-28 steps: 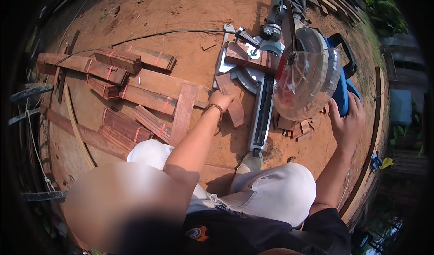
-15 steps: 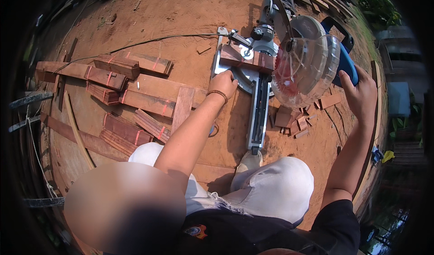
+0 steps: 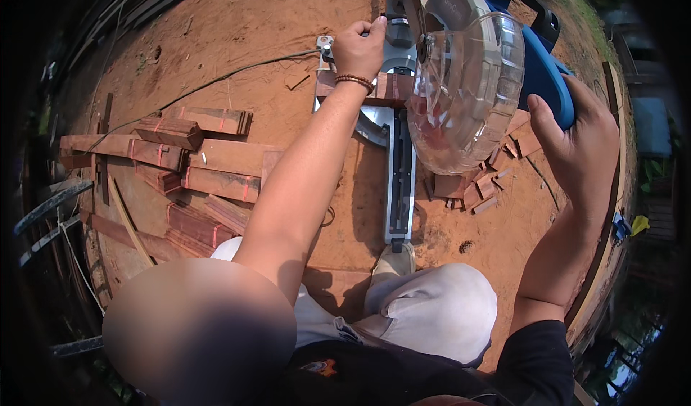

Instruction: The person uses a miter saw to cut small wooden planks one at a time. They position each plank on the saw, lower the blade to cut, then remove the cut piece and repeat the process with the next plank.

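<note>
A sliding miter saw (image 3: 399, 168) stands on the ground ahead of me, its blade behind a clear guard (image 3: 461, 89). My right hand (image 3: 576, 129) is wrapped round the blue handle (image 3: 548, 89) at the saw head's right, thumb on the near side. My left hand (image 3: 360, 50) is closed above the left side of the saw's base, by the fence. It covers the clamp there, and what its fingers grip is hidden. Below it, a reddish-brown wooden board (image 3: 392, 87) lies across the saw table, its right end close to the blade guard.
Bundles of wooden boards (image 3: 223, 158) tied with red bands lie on the ground at left. Small wood offcuts (image 3: 479, 186) are scattered right of the saw. A black cable (image 3: 237, 68) runs leftward from the saw. My shoe (image 3: 394, 258) is against the saw's near end.
My left hand has moved forward from the near side of the board to over the clamp. The view has shifted, while my right hand has stayed on the saw's handle.
</note>
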{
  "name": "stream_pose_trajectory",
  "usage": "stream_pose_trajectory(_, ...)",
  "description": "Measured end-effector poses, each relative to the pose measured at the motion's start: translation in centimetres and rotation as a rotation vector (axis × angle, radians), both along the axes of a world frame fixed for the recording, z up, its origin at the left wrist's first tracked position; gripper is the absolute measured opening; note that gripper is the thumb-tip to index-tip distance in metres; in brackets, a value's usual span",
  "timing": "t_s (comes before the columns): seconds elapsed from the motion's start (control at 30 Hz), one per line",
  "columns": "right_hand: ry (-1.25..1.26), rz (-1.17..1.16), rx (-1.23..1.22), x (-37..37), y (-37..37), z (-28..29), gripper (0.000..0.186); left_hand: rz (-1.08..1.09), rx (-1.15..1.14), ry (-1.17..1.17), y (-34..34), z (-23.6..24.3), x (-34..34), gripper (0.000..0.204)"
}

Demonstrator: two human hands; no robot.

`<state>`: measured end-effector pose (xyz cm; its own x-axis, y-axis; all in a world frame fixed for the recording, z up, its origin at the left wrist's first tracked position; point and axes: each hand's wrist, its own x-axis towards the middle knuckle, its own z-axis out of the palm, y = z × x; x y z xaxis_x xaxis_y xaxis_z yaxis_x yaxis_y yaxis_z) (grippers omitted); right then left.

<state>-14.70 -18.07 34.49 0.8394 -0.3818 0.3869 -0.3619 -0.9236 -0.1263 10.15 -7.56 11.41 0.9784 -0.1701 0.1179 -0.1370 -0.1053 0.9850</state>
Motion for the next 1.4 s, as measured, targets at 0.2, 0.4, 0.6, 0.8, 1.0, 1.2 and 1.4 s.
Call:
stream_pose_trajectory(0.2,0.080,0.063,0.070,0.6,-0.9,0.6,0.050,-0.821,0.029,0.269,2.9,0.9,5.7,0.040)
stream_pose_trajectory(0.4,0.066,0.102,0.005,1.4,-1.0,0.7,0.050,-0.451,0.364,0.021,2.7,2.5,3.5,0.045)
stream_pose_trajectory(0.6,0.169,0.107,0.002,1.1,-1.6,1.6,0.050,-0.217,0.239,0.056,0.7,1.9,1.3,0.054)
stream_pose_trajectory(0.8,0.054,0.084,0.009,1.6,-1.0,1.0,0.047,-0.751,0.353,0.070,2.7,3.6,4.5,0.040)
stream_pose_trajectory(1.0,0.177,-0.018,0.069,1.3,-0.2,1.7,0.055,-0.466,0.131,0.079,2.3,1.1,2.5,0.037)
stream_pose_trajectory(1.2,0.230,-0.139,0.067,1.7,0.6,2.4,0.059,-0.106,0.151,-0.198,7.9,-3.0,-1.1,0.029)
stream_pose_trajectory(1.4,0.229,-0.112,0.053,1.8,-0.2,1.8,0.058,-0.457,0.866,-0.913,10.9,-10.4,-1.3,0.035)
